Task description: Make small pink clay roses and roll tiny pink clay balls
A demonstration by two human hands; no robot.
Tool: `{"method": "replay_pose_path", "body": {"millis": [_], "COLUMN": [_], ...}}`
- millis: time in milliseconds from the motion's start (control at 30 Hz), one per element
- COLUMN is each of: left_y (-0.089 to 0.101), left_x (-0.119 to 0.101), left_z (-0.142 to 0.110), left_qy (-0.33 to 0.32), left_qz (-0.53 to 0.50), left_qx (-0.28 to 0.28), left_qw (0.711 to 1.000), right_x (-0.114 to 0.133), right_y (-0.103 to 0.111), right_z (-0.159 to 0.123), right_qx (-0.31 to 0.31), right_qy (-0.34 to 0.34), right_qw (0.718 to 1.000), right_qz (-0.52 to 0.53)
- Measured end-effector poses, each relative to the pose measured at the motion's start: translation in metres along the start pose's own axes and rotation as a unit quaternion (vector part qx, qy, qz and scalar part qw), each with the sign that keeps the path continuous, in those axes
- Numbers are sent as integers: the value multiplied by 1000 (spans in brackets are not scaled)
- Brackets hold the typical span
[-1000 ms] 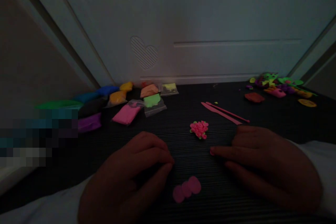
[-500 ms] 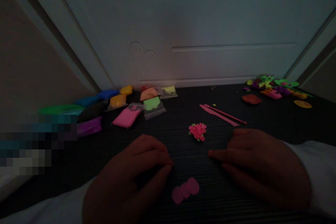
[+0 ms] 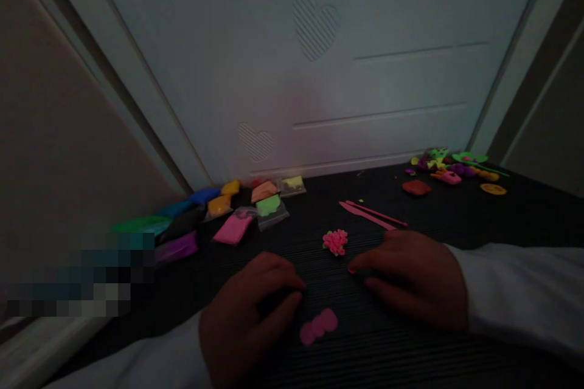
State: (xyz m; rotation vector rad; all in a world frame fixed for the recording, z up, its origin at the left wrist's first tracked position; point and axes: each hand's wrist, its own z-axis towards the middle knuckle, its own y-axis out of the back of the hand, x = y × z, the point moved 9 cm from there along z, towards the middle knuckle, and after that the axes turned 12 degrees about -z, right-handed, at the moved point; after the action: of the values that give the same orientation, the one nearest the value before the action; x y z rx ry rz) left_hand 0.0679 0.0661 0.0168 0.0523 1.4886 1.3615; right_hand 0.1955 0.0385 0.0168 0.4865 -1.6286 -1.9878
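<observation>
My left hand (image 3: 255, 316) rests on the dark tabletop with loosely bent fingers, a narrow gap showing between thumb and index fingertip; nothing is visible in it. Just right of it lies a row of three overlapping flat pink clay discs (image 3: 319, 326). My right hand (image 3: 410, 279) has its index finger stretched out, the tip on a small pink clay piece (image 3: 351, 270) on the table. Its thumb is held apart below. Between and beyond the hands sits a cluster of pink clay roses (image 3: 335, 242) with green bits at its edge.
A pink clay knife (image 3: 365, 214) and a thin pink stick tool (image 3: 378, 214) lie behind my right hand. Bagged clay, including a pink packet (image 3: 233, 228), lines the back left. A reddish clay lump (image 3: 416, 187) and colourful clay pieces (image 3: 449, 177) lie back right, before a white panel (image 3: 387, 85).
The view has tilted up, so the table things sit lower in the picture. My right index finger stays at the small pink piece, with the hand drawn slightly inward. My left hand stays put.
</observation>
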Motion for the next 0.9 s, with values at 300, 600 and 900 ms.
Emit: {"method": "replay_pose_path", "body": {"millis": [300,600,900], "left_y": [-7,-21,-20], "left_x": [-7,-30,-40], "left_z": [3,16,14], "left_qy": [-47,-124,-181], "left_qz": [20,-11,-11], "left_qx": [3,11,23], "left_qw": [999,992,983], "right_x": [14,21,23], "right_y": [-3,-3,-5], "right_z": [-2,-4,-8], "right_qx": [6,16,31], "right_qy": [93,120,144], "right_qw": [996,992,989], "right_qz": [-12,-32,-34]}}
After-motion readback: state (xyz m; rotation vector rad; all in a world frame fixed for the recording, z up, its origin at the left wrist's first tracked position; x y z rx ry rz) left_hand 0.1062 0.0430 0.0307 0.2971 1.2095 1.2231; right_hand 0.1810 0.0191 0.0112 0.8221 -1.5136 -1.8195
